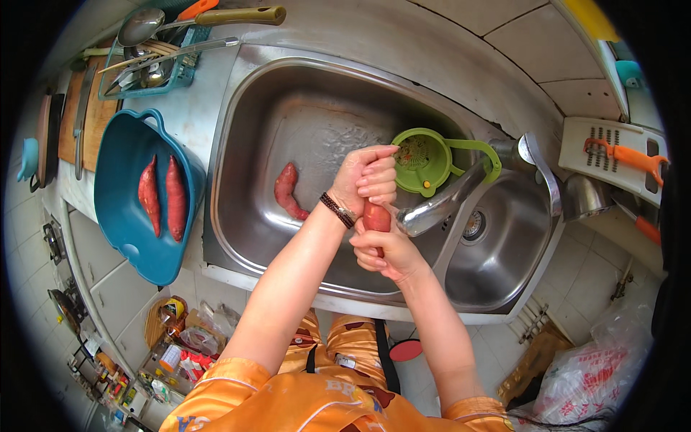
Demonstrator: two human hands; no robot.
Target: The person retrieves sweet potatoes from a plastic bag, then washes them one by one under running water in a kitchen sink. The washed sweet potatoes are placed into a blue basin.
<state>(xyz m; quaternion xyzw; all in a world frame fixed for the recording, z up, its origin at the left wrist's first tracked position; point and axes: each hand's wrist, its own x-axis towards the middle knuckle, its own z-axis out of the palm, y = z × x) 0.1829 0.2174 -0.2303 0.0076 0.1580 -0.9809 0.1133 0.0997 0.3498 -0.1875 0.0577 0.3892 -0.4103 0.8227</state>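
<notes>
Both hands hold one red-skinned sweet potato (377,217) beside the end of the metal faucet (440,202). My left hand (368,175) wraps its upper end, with a dark beaded bracelet (337,210) on the wrist. Around its lower part, the fingers of my right hand (386,248) are closed. Another sweet potato (286,189), curved, lies on the bottom of the large steel sink basin (253,227). Two more sweet potatoes (149,195) (175,198) lie side by side in a blue plastic basin (121,140) on the counter at the left.
A green strainer (424,183) with scraps in it hangs beside the faucet. The small sink bowl (502,243) is at the right. Behind the blue basin are a utensil basket (183,70) and a cutting board (102,102) with a knife (81,119). An orange peeler (629,156) rests at far right.
</notes>
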